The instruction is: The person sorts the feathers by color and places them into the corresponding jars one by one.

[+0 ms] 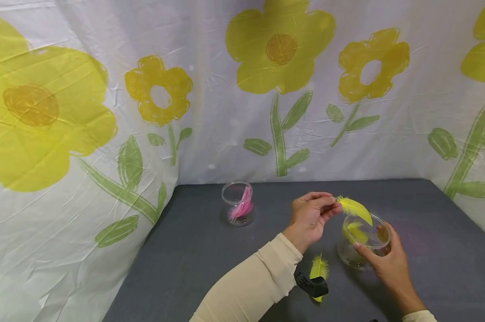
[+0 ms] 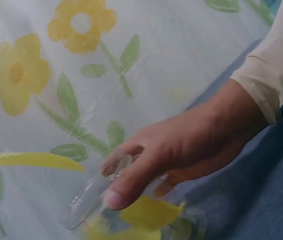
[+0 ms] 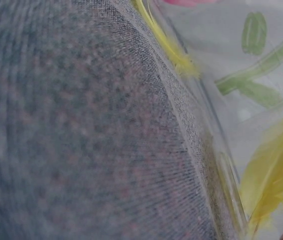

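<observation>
Head: two jars point(image 1: 365, 241), four feathers point(image 1: 354, 207).

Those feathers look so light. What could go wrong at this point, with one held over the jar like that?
The left hand only pinches the yellow feather by its tip above the clear jar, so it might drift and land on the grey table, like the loose feather lying by the wrist. The right hand grips the jar at its rim; a nudge could probably tip it and spill the feather inside.
</observation>
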Motion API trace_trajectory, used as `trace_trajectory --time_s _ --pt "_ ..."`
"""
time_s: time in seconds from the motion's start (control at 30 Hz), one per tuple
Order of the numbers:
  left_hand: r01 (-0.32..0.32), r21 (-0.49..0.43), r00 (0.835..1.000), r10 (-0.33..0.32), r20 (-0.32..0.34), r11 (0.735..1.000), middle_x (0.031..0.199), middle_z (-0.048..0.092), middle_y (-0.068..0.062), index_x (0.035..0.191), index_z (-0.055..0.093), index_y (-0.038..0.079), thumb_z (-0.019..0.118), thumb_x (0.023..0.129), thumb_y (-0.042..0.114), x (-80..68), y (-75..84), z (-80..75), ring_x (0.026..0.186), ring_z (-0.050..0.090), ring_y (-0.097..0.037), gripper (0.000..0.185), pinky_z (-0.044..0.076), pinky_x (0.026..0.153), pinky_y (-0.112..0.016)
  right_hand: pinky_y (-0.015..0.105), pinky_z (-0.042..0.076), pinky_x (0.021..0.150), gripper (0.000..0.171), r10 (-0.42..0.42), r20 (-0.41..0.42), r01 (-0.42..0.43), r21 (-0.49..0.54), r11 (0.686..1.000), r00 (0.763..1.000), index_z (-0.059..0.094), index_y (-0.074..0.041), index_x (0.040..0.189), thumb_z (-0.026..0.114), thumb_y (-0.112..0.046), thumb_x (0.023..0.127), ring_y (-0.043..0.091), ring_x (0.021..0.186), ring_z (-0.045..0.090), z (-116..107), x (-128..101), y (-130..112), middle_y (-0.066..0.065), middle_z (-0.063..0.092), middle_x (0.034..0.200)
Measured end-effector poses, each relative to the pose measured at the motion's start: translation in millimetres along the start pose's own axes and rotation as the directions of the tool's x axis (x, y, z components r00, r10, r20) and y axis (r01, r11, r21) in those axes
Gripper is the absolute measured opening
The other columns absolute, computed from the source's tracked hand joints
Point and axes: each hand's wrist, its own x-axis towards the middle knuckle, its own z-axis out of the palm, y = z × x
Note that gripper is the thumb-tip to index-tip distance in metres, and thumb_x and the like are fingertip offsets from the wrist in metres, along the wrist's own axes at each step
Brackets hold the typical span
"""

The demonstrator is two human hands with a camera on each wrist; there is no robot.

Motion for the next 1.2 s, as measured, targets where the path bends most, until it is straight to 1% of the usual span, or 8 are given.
trace_trajectory --time_s 0.07,0.3,0.47,0.63,0.77,0.97,1.1,1.2 --pt "0.004 0.020 1.000 -0.003 -0.012 1.000 0.077 0.064 -0.017 0.085 0.068 -0.009 0.066 0.081 -0.013 -0.2 -5.1 1.5 0.064 0.066 -0.022 0.006 0.057 0.068 -0.038 0.006 0.035 0.072 0.100 0.003 0.001 -0.003 -0.003 1.000 1.000 0.010 -0.007 0.154 0.078 -0.022 0.083 0.041 0.123 0.040 0.2 -0.2 -0.2 0.022 0.033 0.148" --pt "0.024 0.090 0.995 -0.015 -0.096 0.996 0.078 0.065 -0.020 0.081 0.069 -0.005 0.068 0.080 -0.013 -0.9 -25.9 5.7 0.063 0.066 -0.023 0.008 0.057 0.067 -0.039 0.004 0.035 0.076 0.100 -0.004 0.006 0.003 0.019 1.000 1.000 0.009 -0.007 0.154 0.078 -0.020 0.084 0.041 0.126 0.039 0.4 0.0 -0.6 0.023 0.031 0.149" --pt "0.031 0.127 0.992 -0.014 -0.128 0.991 0.077 0.066 -0.020 0.080 0.069 -0.004 0.069 0.079 -0.014 0.5 -39.8 9.6 0.063 0.067 -0.026 0.010 0.057 0.065 -0.040 0.005 0.036 0.076 0.098 -0.019 0.014 0.019 0.016 1.000 1.000 0.008 -0.006 0.154 0.076 -0.020 0.085 0.041 0.122 0.040 -0.5 -0.5 -0.3 0.023 0.031 0.148" --pt "0.052 0.209 0.989 -0.022 -0.144 0.977 0.074 0.066 -0.019 0.078 0.069 -0.003 0.071 0.077 -0.014 1.7 -49.8 10.8 0.061 0.067 -0.027 0.012 0.057 0.063 -0.041 0.005 0.035 0.076 0.098 -0.014 0.012 0.014 -0.001 1.000 1.000 0.009 -0.006 0.154 0.076 -0.022 0.085 0.039 0.122 0.040 -0.4 -0.2 0.2 0.023 0.031 0.148" --pt "0.071 0.271 0.986 -0.027 -0.163 0.960 0.071 0.066 -0.017 0.077 0.068 -0.003 0.072 0.075 -0.015 2.4 -55.0 9.6 0.059 0.066 -0.026 0.012 0.057 0.061 -0.040 0.005 0.034 0.077 0.097 -0.022 -0.002 0.022 0.005 1.000 1.000 0.011 -0.006 0.154 0.078 -0.018 0.084 0.038 0.121 0.041 0.8 0.4 0.9 0.023 0.034 0.146" --pt "0.060 0.304 0.988 -0.014 -0.152 0.951 0.070 0.066 -0.017 0.078 0.069 -0.004 0.073 0.075 -0.013 3.5 -58.1 8.7 0.060 0.067 -0.026 0.010 0.057 0.059 -0.039 0.004 0.032 0.079 0.097 -0.026 -0.008 0.026 0.014 1.000 1.000 0.012 -0.007 0.154 0.078 -0.016 0.083 0.038 0.125 0.039 0.6 1.7 2.3 0.023 0.034 0.147" --pt "0.055 0.301 0.991 -0.014 -0.136 0.952 0.071 0.067 -0.018 0.078 0.069 -0.003 0.072 0.076 -0.013 3.6 -59.2 6.7 0.062 0.068 -0.027 0.010 0.057 0.058 -0.038 0.006 0.033 0.078 0.096 -0.035 -0.017 0.035 -0.003 0.999 0.999 0.015 -0.008 0.154 0.078 -0.015 0.082 0.029 0.120 0.042 0.4 0.9 2.6 0.023 0.037 0.144" --pt "0.053 0.300 0.992 -0.017 -0.122 0.952 0.074 0.067 -0.020 0.076 0.069 -0.002 0.072 0.076 -0.012 3.5 -57.8 3.9 0.061 0.067 -0.025 0.011 0.057 0.058 -0.037 0.008 0.035 0.079 0.096 -0.033 -0.009 0.033 0.010 0.999 0.999 0.014 -0.008 0.154 0.078 -0.015 0.083 0.023 0.115 0.044 0.6 0.0 2.1 0.023 0.037 0.143"
